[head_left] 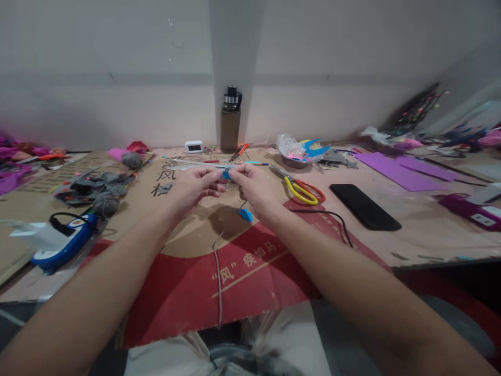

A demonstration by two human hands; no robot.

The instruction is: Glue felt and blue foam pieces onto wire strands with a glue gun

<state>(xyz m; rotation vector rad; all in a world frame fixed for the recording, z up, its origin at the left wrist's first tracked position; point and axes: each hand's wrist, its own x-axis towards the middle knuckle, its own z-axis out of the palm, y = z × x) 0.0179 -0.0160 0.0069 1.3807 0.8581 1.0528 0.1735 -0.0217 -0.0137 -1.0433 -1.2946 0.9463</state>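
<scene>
Over the cardboard sheet (pixel 188 292), my two hands meet at a small blue piece (pixel 226 174) that looks like paper or felt. My left hand (pixel 198 187) pinches it from the left, thumb and forefinger together and the other fingers curled. From the right, my right hand (pixel 252 183) grips it between thumb and forefinger. Below my right hand a second blue piece (pixel 246 214) appears to hang on a thin grey string. A length of grey yarn (pixel 218 282) lies on the red part of the cardboard, running to its front edge.
Right of my hands are scissors (pixel 301 189) with yellow and red handles, a black phone (pixel 364 207) and purple sheets (pixel 399 169). A bottle (pixel 230 120) stands by the wall near a bowl (pixel 295 161). Leftward lie grey yarn pieces (pixel 94 188) and a blue-and-white device (pixel 66 248).
</scene>
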